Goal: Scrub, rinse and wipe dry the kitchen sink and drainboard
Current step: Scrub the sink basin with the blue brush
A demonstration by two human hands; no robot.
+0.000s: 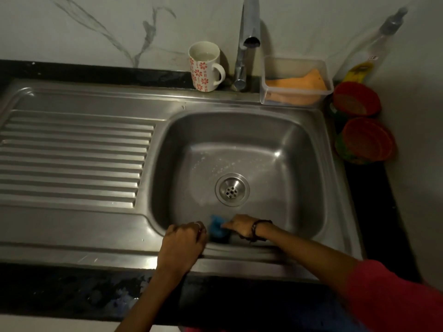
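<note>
The steel sink [299, 144] has a round drain [232, 190] in its floor and a ribbed drainboard [72, 159] to its left. A blue scrub sponge [217, 226] lies against the near inner wall of the basin. My right hand [239, 225] holds it there, wrist down inside the basin. My left hand [183, 240] rests on the sink's front rim just left of the sponge, its fingers curled over the edge. The tap [249, 39] stands behind the basin with no water running.
A flowered mug [205, 65] stands left of the tap. A clear box with an orange cloth [296, 80] sits at the back right. Two red bowls [359, 121] and a clear bottle [374, 46] stand on the black counter to the right.
</note>
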